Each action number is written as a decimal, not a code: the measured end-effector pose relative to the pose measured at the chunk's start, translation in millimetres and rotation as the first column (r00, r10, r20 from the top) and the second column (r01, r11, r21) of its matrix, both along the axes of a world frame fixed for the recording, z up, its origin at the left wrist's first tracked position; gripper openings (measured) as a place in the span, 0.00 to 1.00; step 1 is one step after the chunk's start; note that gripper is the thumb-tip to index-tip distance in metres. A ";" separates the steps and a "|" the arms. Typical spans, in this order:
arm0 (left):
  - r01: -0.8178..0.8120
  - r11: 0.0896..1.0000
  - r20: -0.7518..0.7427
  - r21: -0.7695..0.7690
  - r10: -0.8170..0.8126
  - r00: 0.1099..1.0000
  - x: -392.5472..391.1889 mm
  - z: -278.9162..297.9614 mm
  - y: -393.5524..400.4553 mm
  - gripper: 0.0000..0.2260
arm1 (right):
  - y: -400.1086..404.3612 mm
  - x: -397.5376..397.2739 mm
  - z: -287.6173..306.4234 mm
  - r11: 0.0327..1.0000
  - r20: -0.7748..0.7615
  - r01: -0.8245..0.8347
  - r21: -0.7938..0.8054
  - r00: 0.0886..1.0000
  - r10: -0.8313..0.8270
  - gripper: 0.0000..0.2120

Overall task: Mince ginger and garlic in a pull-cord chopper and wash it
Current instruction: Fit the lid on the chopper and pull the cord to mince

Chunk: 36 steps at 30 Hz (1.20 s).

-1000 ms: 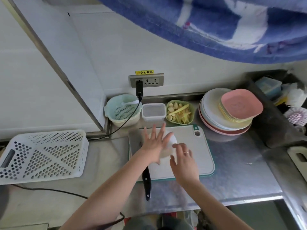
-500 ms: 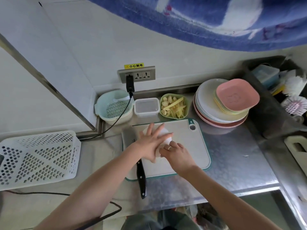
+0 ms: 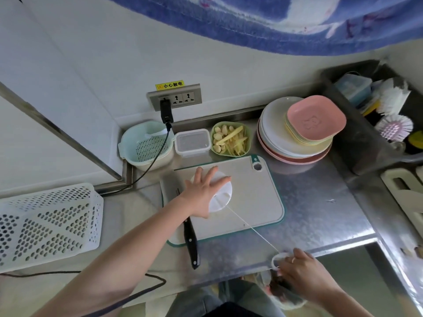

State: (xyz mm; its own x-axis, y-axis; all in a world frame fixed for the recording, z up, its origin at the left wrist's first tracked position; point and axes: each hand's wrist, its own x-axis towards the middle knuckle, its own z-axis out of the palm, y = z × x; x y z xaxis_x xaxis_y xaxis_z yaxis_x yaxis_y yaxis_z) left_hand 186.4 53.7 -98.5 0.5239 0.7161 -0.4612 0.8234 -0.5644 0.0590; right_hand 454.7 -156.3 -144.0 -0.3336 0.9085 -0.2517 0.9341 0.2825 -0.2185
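The steel surface [image 3: 320,202] runs wide under everything, and it looks slick, so anything light set on it would likely skate if tugged. On it lies the pale cutting board [image 3: 256,202] with its green edge, which seems stiff and gives the work a less slippery footing. The pull-cord chopper [image 3: 220,197] sits on the board's left half, a small white plastic thing; I would judge it light and apt to tip or slide toward the puller unless pressed down from above, and its smooth round lid is the place to bear on it. That is what the left hand [image 3: 203,191] does: fingers straight and spread, palm flat on the lid, gripping nothing. A knife [image 3: 191,239] lies just beside that wrist, partly on the board, its black handle over the surface; the forearm passes close to it, worth minding. Behind the board a green bowl [image 3: 230,139] holds garlic cloves and ginger strips. The thin white cord [image 3: 251,229] stretches taut from the chopper toward the near edge; it looks limp and fine, poor to pinch bare, so the ring handle [image 3: 278,259] at its end is the sensible hold. The right hand [image 3: 297,273] has its fingers curled round that ring.
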 end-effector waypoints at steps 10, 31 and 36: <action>-0.042 0.998 -0.075 -0.051 0.039 0.996 10.3 2.6 -2.2 0.60 | 122.6 -107.1 37.8 0.990 -0.106 0.118 0.079 0.988 -0.109 0.21; -0.118 0.993 0.023 -0.020 0.119 0.993 12.6 0.8 -9.2 0.53 | 87.1 -39.6 29.5 0.845 0.212 0.517 -0.134 0.848 -0.485 0.19; -0.166 0.986 0.047 -0.022 0.167 0.985 17.6 -5.0 -10.3 0.53 | 126.0 -118.6 47.0 0.961 0.015 0.275 -0.008 0.961 -0.275 0.19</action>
